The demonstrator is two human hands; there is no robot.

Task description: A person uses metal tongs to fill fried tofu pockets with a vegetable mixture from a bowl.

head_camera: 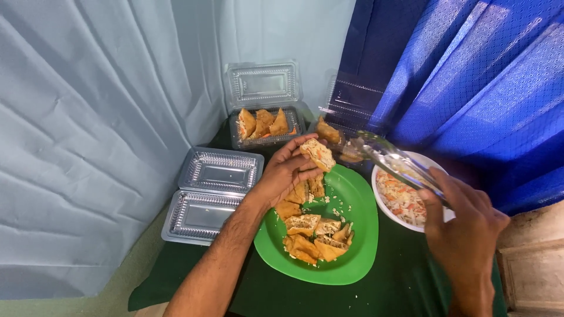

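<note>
Head view looks down on a dark green surface [405, 282] set against pale and blue curtains. My left hand [288, 170] is closed around a cut piece of filled sandwich [318, 154], fingers curled over it, holding it above the far rim of the green plate [358, 258]. More fried, filled pieces [314, 238] lie piled on that plate, some near my wrist and some at the near side. My right hand [464, 226] grips the handle end of clear plastic tongs [390, 158], whose tips reach toward the held piece and stop just beside it; I cannot tell whether they touch. Under the tongs sits a white bowl of shredded salad [399, 199], touching the plate's right edge. An empty clear clamshell box [211, 194] lies open to the left of the plate. Behind it, another open clamshell box [264, 126] holds several pieces, and a third clear box [346, 103] stands just to its right.
</note>
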